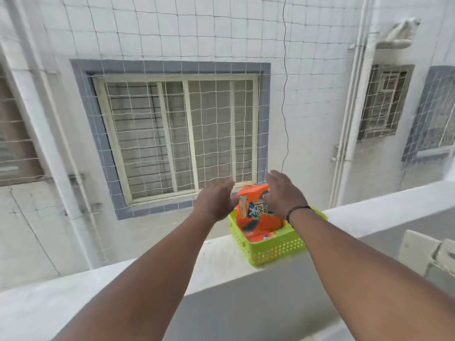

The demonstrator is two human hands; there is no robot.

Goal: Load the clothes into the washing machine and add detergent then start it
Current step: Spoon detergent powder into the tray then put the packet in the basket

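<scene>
An orange detergent packet (256,212) stands upright in a lime-green perforated basket (273,251) on a white parapet ledge (369,212). My left hand (214,200) is stretched out just left of the packet's top, fingers straight and apart from it. My right hand (283,193) is in front of the packet's upper right side with straight fingers; whether it touches is unclear. A dark band circles my right wrist. No washing machine or clothes are in view.
A white safety net (172,114) spans the opening beyond the ledge. Behind it is a white building wall with a grilled window (177,134) and drain pipes (352,114). A white object's corner (428,252) shows at the lower right.
</scene>
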